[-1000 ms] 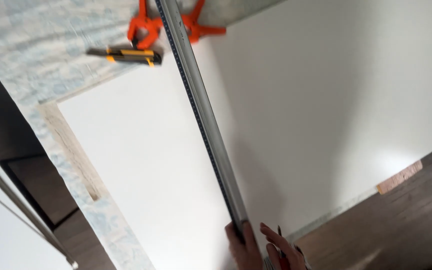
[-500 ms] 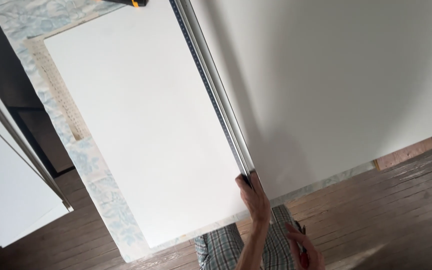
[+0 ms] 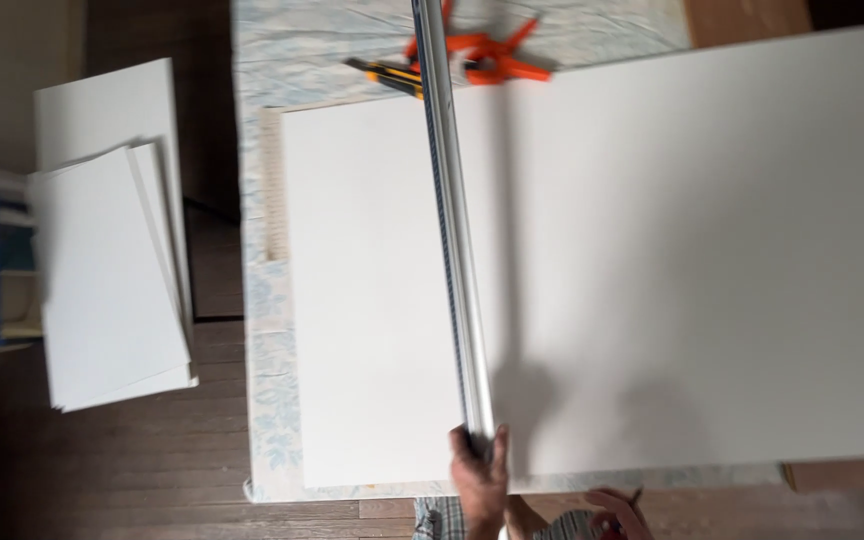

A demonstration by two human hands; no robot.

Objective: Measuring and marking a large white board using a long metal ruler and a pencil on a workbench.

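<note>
- Big white board [image 3: 672, 260] lies flat on the table, filling the middle out to 3 o'clock.
- Long metal ruler [image 3: 452, 230] runs 12 to 6 across it, looks like lining-up.
- My left hand [image 3: 479, 478] is wrapped round its 6 o'clock end.
- Right hand [image 3: 617, 515] at 5 o'clock, fingers can't tell.
- Knife [image 3: 384, 76] idle at 12.

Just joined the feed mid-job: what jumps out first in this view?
A large white board covers most of the table, with a long metal straightedge running across it from the far edge to the near edge. One hand grips the straightedge's near end; which hand it is cannot be told. Orange clamps and a yellow-black knife lie at the far edge, and a stack of white panels sits off to the left.
</note>
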